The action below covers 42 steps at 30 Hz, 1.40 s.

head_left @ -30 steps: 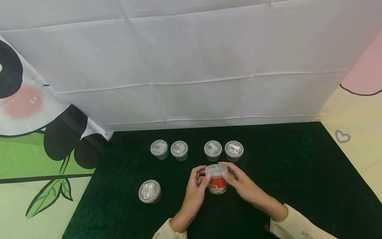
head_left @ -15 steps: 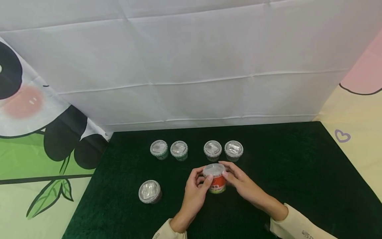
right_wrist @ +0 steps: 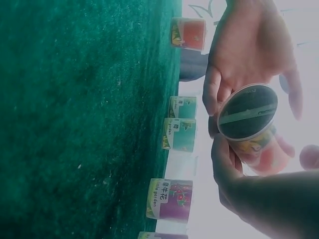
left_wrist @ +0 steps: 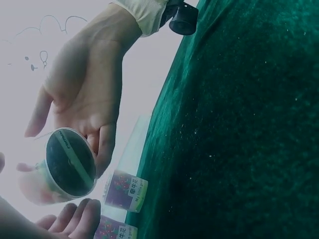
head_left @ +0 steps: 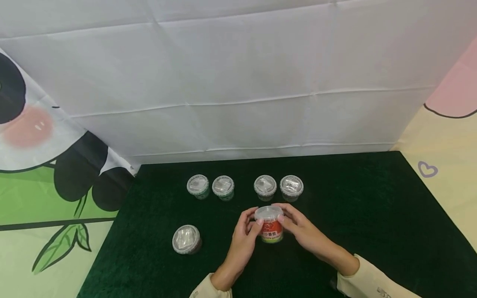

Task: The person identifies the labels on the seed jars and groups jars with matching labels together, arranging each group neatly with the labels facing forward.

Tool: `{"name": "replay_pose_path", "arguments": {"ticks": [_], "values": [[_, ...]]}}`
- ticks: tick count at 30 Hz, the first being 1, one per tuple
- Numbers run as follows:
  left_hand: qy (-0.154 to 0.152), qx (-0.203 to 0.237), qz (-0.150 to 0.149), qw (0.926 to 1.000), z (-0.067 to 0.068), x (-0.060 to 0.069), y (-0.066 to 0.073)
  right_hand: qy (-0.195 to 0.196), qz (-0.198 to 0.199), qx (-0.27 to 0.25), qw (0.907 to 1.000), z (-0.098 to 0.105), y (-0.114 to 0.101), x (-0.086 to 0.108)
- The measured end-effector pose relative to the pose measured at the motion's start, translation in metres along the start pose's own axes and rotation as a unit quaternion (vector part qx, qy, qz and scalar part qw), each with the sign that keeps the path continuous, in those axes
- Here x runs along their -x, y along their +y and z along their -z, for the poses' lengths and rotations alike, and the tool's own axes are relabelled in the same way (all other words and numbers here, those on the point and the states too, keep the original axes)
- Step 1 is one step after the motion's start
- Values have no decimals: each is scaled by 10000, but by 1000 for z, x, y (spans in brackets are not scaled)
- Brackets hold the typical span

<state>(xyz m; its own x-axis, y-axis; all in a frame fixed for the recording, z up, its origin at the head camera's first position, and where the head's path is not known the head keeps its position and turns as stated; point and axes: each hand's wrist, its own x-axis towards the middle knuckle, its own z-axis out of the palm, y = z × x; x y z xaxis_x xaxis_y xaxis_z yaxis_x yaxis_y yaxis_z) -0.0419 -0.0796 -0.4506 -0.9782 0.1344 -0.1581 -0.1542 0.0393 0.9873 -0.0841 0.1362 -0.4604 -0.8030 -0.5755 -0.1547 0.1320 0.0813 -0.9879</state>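
Note:
A small lidded plastic cup (head_left: 271, 229) with a red and green label and a clear lid is held between both hands near the middle of the table. My left hand (head_left: 244, 234) grips its left side, thumb on the front near the rim. From the right, my right hand (head_left: 305, 229) holds it the same way. Both wrist views look at the cup's dark underside (left_wrist: 72, 162), crossed by a pale strip, so it is off the table. Its label reads "little garden" below Chinese characters.
On the dark green cloth table (head_left: 354, 198), two green cups (head_left: 223, 188) stand at the back left. Two purple cups (head_left: 292, 188) stand behind the hands. A single red cup (head_left: 186, 239) sits at the front left. A white cloth wall (head_left: 238, 82) rises behind.
The held cup tilted slightly left, then came back more upright, and its label has turned to face the head camera more fully. The hands barely moved; the other cups stayed put.

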Motion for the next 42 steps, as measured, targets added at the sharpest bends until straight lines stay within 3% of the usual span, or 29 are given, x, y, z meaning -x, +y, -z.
{"name": "replay_pose_path", "arguments": {"ticks": [5, 10, 11, 17, 20, 26, 33, 42], "values": [[60, 117, -74, 9999, -3, 3, -3, -194, 241, -37, 9995, 2, 10, 0], [274, 72, -90, 9996, -4, 4, -2, -44, 125, 40, 9999, -2, 3, 0], [296, 41, -88, 9995, -4, 4, -1, -108, 249, 104, 9996, 0, 7, -2], [295, -67, -91, 9995, -4, 3, 1, -213, 266, 234, 9991, 6, 14, -7], [271, -150, -89, 9995, -2, 2, 1, -183, 94, 148, 9997, 3, 8, -5], [14, -310, -80, 9995, 8, 3, 2, -232, -10, 108, 9997, -6, -10, -1], [-400, -474, 1, 9981, 29, 4, 9, -321, 52, 85, 9994, -16, -23, -2], [-1007, -758, -468, 9909, 57, 5, 18, -657, 613, 277, 9956, -22, -22, -12]]}}
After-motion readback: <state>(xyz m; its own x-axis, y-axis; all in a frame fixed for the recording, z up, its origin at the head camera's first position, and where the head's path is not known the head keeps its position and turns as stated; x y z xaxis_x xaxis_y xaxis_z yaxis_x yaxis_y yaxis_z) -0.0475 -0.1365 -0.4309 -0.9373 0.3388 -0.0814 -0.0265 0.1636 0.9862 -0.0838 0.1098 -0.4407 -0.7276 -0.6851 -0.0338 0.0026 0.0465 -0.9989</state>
